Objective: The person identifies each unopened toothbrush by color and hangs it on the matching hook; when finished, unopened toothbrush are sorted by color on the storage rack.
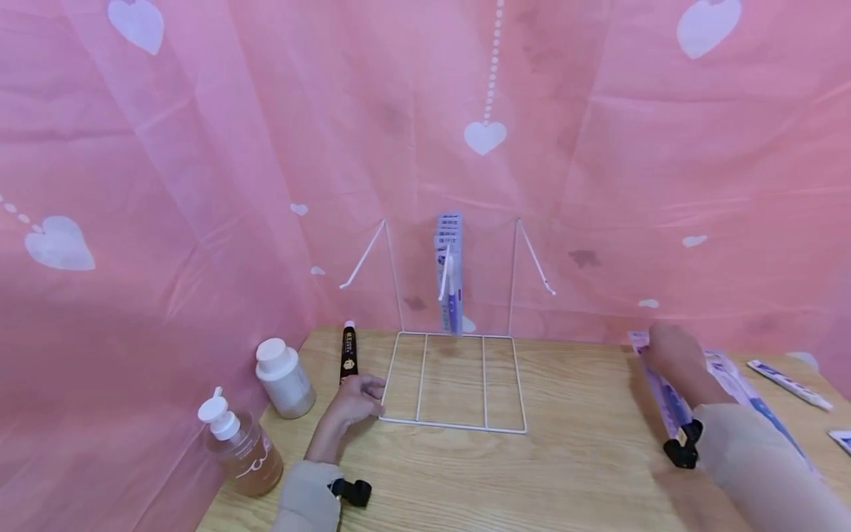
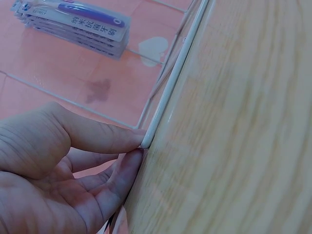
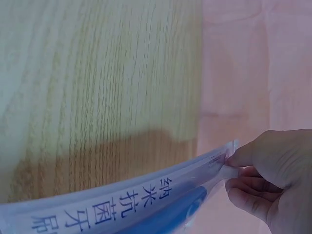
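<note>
A white wire rack (image 1: 452, 425) with three hooks stands on the wooden table. My left hand (image 1: 355, 399) pinches the front left corner of its base between thumb and fingers, clearer in the left wrist view. Several packaged toothbrushes (image 1: 449, 295) hang from the middle hook; the front one has a purple handle. At the right, my right hand (image 1: 674, 362) pinches one end of a clear toothbrush package (image 3: 122, 207) with a blue handle inside. That end is lifted off the table in the right wrist view. Other toothbrush packages (image 1: 731, 373) lie beside this hand.
Left of the rack are a black tube (image 1: 349, 351), a white bottle (image 1: 286, 378) and a pump bottle (image 1: 249, 458) of pinkish liquid. A white tube (image 1: 789, 384) lies far right, near another partly visible item (image 1: 841, 440). Pink cloth (image 1: 598, 148) hangs behind the table.
</note>
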Motion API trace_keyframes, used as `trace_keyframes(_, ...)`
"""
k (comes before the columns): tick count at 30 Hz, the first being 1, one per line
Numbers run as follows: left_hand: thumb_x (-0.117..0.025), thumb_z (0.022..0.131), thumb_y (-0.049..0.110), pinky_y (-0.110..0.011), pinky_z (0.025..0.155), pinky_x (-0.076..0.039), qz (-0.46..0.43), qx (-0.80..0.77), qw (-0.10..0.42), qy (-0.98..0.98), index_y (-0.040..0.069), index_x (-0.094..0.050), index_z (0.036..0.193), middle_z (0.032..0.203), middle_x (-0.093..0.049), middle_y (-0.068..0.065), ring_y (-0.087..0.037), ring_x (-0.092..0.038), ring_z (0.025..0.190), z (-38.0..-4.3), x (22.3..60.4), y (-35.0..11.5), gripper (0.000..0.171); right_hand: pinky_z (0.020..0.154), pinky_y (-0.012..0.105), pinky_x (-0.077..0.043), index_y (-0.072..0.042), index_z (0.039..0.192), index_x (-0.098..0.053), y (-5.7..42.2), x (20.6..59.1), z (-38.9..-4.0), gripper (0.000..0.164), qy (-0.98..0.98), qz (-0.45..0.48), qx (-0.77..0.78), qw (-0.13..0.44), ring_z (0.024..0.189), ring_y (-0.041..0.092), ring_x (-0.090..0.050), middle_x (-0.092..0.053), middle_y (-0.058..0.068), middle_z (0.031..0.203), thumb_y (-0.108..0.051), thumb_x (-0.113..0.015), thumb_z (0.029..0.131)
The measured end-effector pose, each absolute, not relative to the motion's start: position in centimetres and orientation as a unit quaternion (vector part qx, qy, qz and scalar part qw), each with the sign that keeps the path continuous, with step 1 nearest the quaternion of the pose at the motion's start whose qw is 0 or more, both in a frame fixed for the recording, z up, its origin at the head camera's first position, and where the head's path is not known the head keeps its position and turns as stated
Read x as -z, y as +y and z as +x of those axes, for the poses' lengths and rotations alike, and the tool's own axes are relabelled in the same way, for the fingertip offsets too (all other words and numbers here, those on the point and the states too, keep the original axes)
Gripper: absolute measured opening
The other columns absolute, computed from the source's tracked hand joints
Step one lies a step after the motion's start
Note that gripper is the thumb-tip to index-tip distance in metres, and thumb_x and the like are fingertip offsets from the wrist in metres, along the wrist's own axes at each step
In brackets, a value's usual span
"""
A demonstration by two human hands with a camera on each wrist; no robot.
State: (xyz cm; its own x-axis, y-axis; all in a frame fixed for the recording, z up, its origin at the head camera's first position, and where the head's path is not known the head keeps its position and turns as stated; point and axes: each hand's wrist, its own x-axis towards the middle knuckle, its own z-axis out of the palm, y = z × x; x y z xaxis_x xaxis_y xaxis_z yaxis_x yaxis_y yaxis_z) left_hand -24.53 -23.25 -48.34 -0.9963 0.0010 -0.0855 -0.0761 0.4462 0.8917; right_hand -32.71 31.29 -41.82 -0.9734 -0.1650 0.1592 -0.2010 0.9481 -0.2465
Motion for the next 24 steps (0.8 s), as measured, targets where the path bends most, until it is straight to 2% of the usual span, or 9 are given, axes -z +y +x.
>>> trace_keyframes(4,-0.076,0.066,-0.014,-0.033,0.075,-0.052,-0.025,-0.523,0.040,0.851,-0.006,-0.066,0.116,0.094,-0.061,-0.011,-0.023,-0.058,0.085,-24.6,48.5,-23.3,0.052,0.045,0.041,-0.039,-0.006,0.063,-0.046,30.8,41.0,-32.9,0.021,-0.983,0.103,-0.127,0.086,0.051,0.025,-0.046,-0.047,0.008,0.058,-0.007,-0.056,0.081)
trace_keyframes(10,-0.076,0.066,-0.015,-0.033,0.075,-0.053,-0.023,-0.525,0.040,0.850,-0.007,-0.066,0.116,0.094,-0.060,-0.012,-0.024,-0.058,0.086,-24.6,48.4,-23.3,0.052,0.043,0.037,-0.030,-0.014,0.057,-0.035,28.0,39.6,-30.9,0.032,-0.951,0.160,-0.125,0.232,0.049,0.020,-0.035,-0.038,0.001,0.055,-0.003,-0.056,0.078)
trace_keyframes(13,-0.076,0.066,-0.015,-0.034,0.075,-0.053,-0.022,-0.526,0.040,0.849,-0.007,-0.066,0.116,0.094,-0.061,-0.012,-0.024,-0.058,0.086,-24.5,48.4,-23.3,0.052,0.044,0.036,-0.032,-0.011,0.059,-0.041,26.1,38.1,-29.7,0.030,-0.937,0.179,-0.131,0.270,0.050,0.018,-0.037,-0.042,0.003,0.058,-0.003,-0.058,0.082)
trace_keyframes(17,-0.075,0.066,-0.015,-0.033,0.075,-0.053,-0.022,-0.527,0.041,0.848,-0.008,-0.065,0.116,0.094,-0.061,-0.012,-0.023,-0.058,0.086,-24.5,48.5,-23.2,0.052,0.044,0.033,-0.032,-0.007,0.064,-0.048,23.3,35.5,-27.6,0.027,-0.926,0.183,-0.146,0.295,0.051,0.018,-0.039,-0.044,0.004,0.062,-0.006,-0.061,0.088)
trace_keyframes(21,-0.075,0.066,-0.015,-0.033,0.076,-0.052,-0.023,-0.528,0.037,0.848,-0.008,-0.066,0.116,0.094,-0.061,-0.011,-0.022,-0.057,0.086,-24.5,48.5,-23.2,0.051,0.044,0.029,-0.032,-0.003,0.070,-0.057,20.7,33.1,-25.1,0.021,-0.907,0.193,-0.162,0.336,0.051,0.017,-0.041,-0.047,0.004,0.061,-0.009,-0.064,0.089)
trace_keyframes(24,-0.076,0.066,-0.014,-0.033,0.077,-0.051,-0.025,-0.526,0.034,0.849,-0.008,-0.066,0.116,0.094,-0.061,-0.011,-0.022,-0.057,0.086,-24.5,48.4,-23.2,0.051,0.045,0.028,-0.038,0.001,0.079,-0.064,19.2,31.7,-23.3,0.014,-0.893,0.207,-0.176,0.360,0.053,0.017,-0.047,-0.055,0.006,0.065,-0.010,-0.067,0.088)
